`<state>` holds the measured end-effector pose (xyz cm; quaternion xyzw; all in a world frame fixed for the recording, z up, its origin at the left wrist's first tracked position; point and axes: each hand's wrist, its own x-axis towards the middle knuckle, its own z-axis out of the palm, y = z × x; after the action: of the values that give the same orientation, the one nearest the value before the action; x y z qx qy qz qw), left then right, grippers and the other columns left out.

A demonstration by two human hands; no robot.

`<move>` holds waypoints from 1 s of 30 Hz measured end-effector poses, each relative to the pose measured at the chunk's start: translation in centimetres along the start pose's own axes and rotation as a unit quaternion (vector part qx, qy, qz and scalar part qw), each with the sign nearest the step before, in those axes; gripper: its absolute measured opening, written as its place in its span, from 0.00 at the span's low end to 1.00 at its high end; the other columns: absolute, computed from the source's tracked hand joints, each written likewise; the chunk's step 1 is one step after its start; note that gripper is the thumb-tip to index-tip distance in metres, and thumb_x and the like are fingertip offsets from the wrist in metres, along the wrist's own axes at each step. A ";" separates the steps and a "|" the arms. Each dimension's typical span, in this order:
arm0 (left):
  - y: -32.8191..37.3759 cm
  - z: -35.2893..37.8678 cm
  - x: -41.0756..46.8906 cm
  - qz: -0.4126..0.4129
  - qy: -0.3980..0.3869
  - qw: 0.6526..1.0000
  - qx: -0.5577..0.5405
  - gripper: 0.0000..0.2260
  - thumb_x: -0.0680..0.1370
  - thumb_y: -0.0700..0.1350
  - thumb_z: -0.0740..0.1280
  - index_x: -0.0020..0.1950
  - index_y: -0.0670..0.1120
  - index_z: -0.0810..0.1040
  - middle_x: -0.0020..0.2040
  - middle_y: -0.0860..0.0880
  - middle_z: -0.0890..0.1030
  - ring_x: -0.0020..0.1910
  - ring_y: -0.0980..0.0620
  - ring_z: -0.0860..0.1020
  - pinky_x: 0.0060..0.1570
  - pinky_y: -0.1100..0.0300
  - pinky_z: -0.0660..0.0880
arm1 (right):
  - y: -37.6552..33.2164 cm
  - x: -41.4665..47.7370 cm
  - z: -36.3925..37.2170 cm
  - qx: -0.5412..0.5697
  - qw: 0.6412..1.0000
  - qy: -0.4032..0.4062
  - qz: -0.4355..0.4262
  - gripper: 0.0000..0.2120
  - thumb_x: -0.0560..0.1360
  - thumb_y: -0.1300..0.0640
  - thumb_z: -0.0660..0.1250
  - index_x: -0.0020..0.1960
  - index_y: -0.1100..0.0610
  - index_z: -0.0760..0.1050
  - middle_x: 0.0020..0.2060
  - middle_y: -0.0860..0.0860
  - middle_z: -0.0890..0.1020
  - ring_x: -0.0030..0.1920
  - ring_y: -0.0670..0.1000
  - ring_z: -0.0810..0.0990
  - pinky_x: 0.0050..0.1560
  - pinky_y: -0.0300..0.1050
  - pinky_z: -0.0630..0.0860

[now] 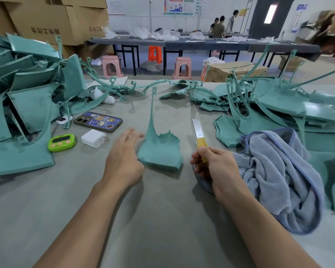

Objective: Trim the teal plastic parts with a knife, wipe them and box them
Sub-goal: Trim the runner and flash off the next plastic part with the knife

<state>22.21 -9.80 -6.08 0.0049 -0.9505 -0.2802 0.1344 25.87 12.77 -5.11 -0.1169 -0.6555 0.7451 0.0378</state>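
A teal plastic part (160, 149) with a long thin sprue pointing away from me lies on the grey table (85, 200) in front of me. My left hand (124, 159) is just left of it, fingers stretched out and blurred, its palm edge close to the part's near left corner. My right hand (211, 163) grips the yellow handle of a knife (198, 132), blade pointing up and away. A crumpled blue towel (278, 175) lies right of that hand.
Heaps of teal parts fill the left (23, 105) and right (278, 105) of the table. A phone (98, 121), a white charger (94, 138) and a green timer (62, 142) lie at left. Cardboard boxes (46, 18) stand behind; people work at a far table.
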 end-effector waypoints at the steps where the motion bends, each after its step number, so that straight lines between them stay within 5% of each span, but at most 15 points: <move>1: -0.1 0.2 -0.1 -0.005 -0.050 0.999 -0.002 0.30 0.67 0.36 0.64 0.64 0.62 0.76 0.67 0.54 0.76 0.64 0.47 0.75 0.61 0.53 0.75 | 0.0 0.0 0.0 -0.004 1.000 -0.001 0.002 0.15 0.81 0.60 0.64 0.37 0.61 0.81 0.32 0.57 0.83 0.27 0.50 0.76 0.25 0.39 0.70; 5: 0.3 0.8 -0.3 -0.028 -0.072 0.997 -0.029 0.28 0.69 0.33 0.61 0.58 0.60 0.84 0.59 0.55 0.84 0.56 0.51 0.80 0.57 0.64 0.73 | 0.1 0.1 0.3 0.001 1.000 0.010 0.006 0.16 0.80 0.60 0.66 0.35 0.60 0.82 0.33 0.55 0.83 0.30 0.49 0.76 0.32 0.40 0.74; 8: 0.7 1.1 -0.5 -0.004 -0.044 0.997 -0.063 0.21 0.74 0.35 0.64 0.55 0.57 0.86 0.56 0.57 0.86 0.53 0.55 0.81 0.52 0.69 0.71 | 0.4 0.4 0.4 -0.039 0.999 0.008 0.002 0.16 0.78 0.59 0.70 0.33 0.56 0.85 0.35 0.43 0.83 0.37 0.47 0.77 0.43 0.41 0.74; 12: 0.9 1.5 -0.5 0.002 -0.074 0.996 -0.060 0.30 0.70 0.34 0.62 0.66 0.57 0.81 0.66 0.56 0.80 0.65 0.53 0.77 0.63 0.67 0.67 | 0.1 0.9 0.3 -0.099 0.995 -0.009 0.010 0.15 0.78 0.60 0.70 0.33 0.55 0.86 0.38 0.50 0.83 0.41 0.49 0.77 0.44 0.42 0.72; 16: 0.7 1.4 -0.6 0.000 -0.111 0.985 -0.134 0.38 0.60 0.39 0.57 0.69 0.56 0.79 0.65 0.56 0.81 0.65 0.58 0.77 0.68 0.62 0.71 | -1.1 1.2 -0.7 -0.045 0.992 -0.045 0.111 0.15 0.79 0.58 0.69 0.36 0.58 0.87 0.46 0.57 0.81 0.39 0.50 0.74 0.37 0.39 0.73; 19: 0.5 1.6 -0.5 -0.015 -0.126 0.968 -0.216 0.38 0.59 0.35 0.55 0.66 0.54 0.80 0.64 0.56 0.82 0.63 0.63 0.78 0.69 0.61 0.72 | -1.4 1.5 -1.8 0.074 0.986 -0.026 0.150 0.13 0.80 0.60 0.67 0.39 0.63 0.84 0.41 0.56 0.82 0.36 0.51 0.77 0.35 0.40 0.73; 24: 1.1 1.6 -1.1 0.039 -0.153 0.961 -0.228 0.40 0.56 0.36 0.52 0.63 0.58 0.81 0.60 0.58 0.83 0.62 0.63 0.79 0.65 0.64 0.74 | -1.5 1.3 -2.1 0.087 0.983 -0.016 0.159 0.10 0.80 0.62 0.68 0.44 0.66 0.83 0.36 0.54 0.85 0.28 0.46 0.77 0.24 0.35 0.71; 30: 1.6 1.4 -1.3 0.140 -0.066 0.971 -0.182 0.28 0.68 0.30 0.68 0.60 0.58 0.84 0.63 0.66 0.78 0.65 0.70 0.73 0.65 0.75 0.65 | -2.1 1.8 -3.3 0.224 0.949 -0.027 0.221 0.13 0.82 0.62 0.64 0.42 0.68 0.79 0.31 0.56 0.79 0.24 0.46 0.74 0.19 0.31 0.67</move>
<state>23.26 -7.65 -6.68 -0.1716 -0.8817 -0.4261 0.1080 24.64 16.65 -3.63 -0.2276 -0.4306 0.8650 -0.1204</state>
